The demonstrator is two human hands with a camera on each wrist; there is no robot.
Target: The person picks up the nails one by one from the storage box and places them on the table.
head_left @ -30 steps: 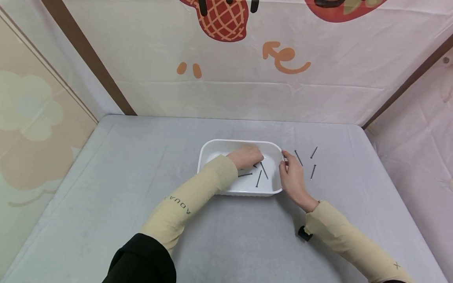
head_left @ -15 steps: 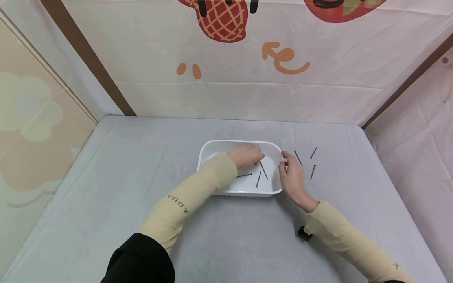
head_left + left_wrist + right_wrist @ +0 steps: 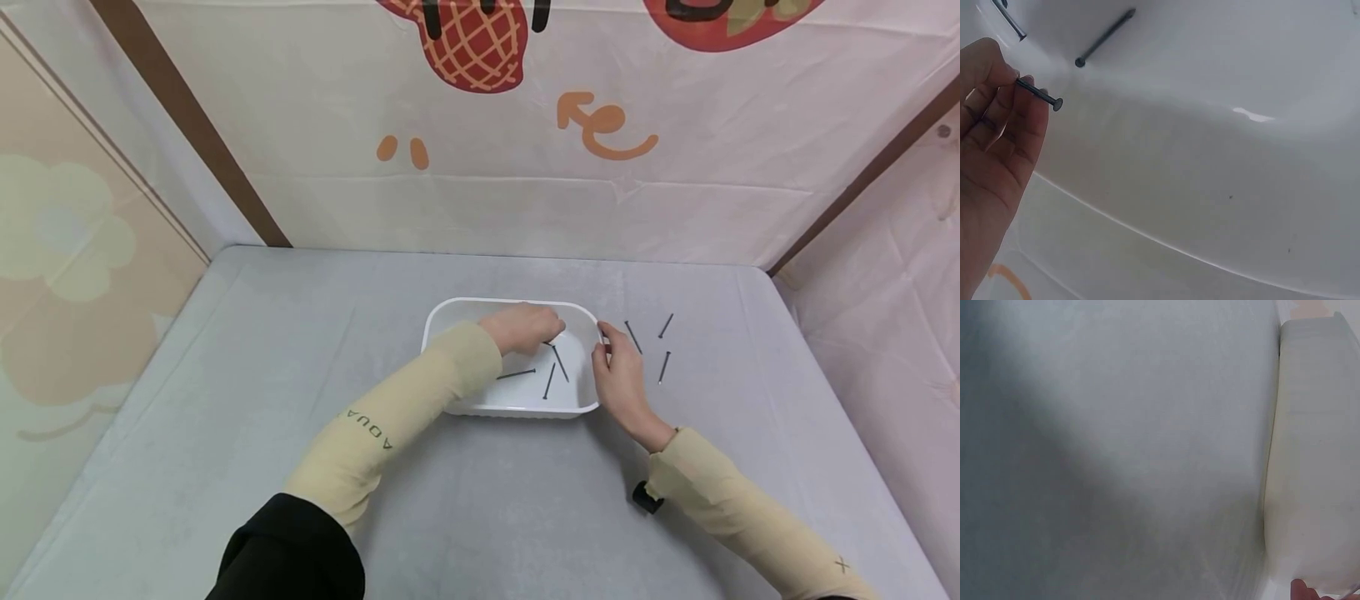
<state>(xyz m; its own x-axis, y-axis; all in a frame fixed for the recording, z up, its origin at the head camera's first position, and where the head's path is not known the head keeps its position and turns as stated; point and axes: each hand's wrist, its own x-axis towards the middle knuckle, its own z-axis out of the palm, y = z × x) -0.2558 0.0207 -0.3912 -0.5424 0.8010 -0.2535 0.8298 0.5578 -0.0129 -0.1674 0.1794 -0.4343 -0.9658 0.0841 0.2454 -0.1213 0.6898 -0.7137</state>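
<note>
A white tray (image 3: 465, 410) lies on the table, with several dark nails (image 3: 561, 364) in it. Over its far side, my left hand (image 3: 522, 327) pinches one nail (image 3: 1040, 95) between thumb and fingers, the flat head sticking out, as the left wrist view shows. Close by in that view, another nail (image 3: 1105, 39) rests on the tray floor. My right hand (image 3: 624, 385) grips the tray's right rim, thumb on the near side and fingers farther along. Only its fingertips (image 3: 1298, 590) show in the right wrist view, against the tray's outer wall (image 3: 1313, 450).
To the right of the tray, a nail (image 3: 633, 337) lies near my right fingers, and two more nails (image 3: 664, 367) lie farther right on the grey-covered table (image 3: 510, 508). A printed curtain (image 3: 495, 212) stands behind the table's far edge.
My left hand has shifted slightly right inside the tray, uncovering more of the nail at its left. My right hand stays on the rim, and the loose nails lie as before.
</note>
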